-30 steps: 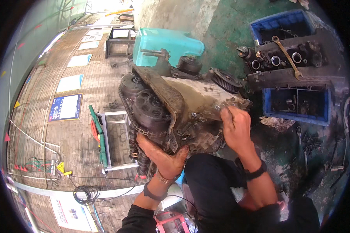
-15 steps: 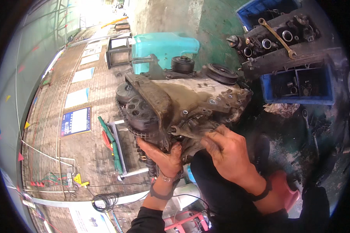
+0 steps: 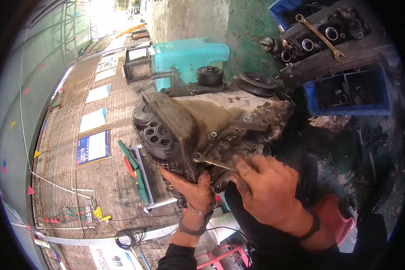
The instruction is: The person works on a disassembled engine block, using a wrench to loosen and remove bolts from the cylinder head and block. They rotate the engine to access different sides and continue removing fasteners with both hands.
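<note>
A greasy engine (image 3: 220,108) takes up the middle of the view, with dark sprockets (image 3: 159,137) and a chain at its left end and black pulleys (image 3: 257,84) along its far side. My right hand (image 3: 270,189) is closed around a metal wrench (image 3: 213,162). The wrench's jaw end lies against the engine's near lower edge, beside the cover plate; what it fits on is hard to make out. Below the sprockets, my left hand (image 3: 191,189) grips the engine's lower left edge, thumb up, with its fingers partly hidden under the engine.
Another combination wrench (image 3: 319,37) rests on a dark engine part (image 3: 342,49) at the far right. Blue bins (image 3: 351,110) with small parts stand around it. More tools (image 3: 362,139) lie on the green floor. A pink stool (image 3: 333,216) is beside my right forearm; a turquoise plastic piece (image 3: 189,54) is behind the engine.
My right hand has come slightly nearer and to the right, and more of the wrench's shaft shows. The wrench's jaw end sits a little lower. My left hand keeps its hold.
</note>
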### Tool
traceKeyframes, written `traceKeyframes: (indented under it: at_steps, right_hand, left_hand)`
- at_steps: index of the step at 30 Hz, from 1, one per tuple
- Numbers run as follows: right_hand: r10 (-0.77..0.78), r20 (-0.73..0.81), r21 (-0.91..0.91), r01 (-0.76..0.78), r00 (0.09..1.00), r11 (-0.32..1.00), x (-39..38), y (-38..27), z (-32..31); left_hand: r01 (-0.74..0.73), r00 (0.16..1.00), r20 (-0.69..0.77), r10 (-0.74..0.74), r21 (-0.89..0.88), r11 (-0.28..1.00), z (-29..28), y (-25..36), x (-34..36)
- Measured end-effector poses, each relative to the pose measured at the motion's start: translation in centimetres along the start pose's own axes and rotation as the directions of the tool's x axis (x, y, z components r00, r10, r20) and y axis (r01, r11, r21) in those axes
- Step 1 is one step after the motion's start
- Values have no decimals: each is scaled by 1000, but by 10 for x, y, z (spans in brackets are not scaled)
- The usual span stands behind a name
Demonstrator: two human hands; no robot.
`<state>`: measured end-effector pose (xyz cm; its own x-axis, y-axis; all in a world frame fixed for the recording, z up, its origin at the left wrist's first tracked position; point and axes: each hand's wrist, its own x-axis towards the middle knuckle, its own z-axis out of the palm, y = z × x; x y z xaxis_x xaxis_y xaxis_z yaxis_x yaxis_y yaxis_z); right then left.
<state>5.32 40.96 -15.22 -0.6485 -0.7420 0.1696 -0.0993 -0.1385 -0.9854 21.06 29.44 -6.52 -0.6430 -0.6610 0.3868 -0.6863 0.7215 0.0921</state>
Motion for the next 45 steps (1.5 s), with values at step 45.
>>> traceKeyframes:
  at_steps: [45]
  right_hand:
    - [-262,-141,319,295,955,901,65,73,41]
  left_hand:
    - [-5,999,-47,7,44,999,4,6,1]
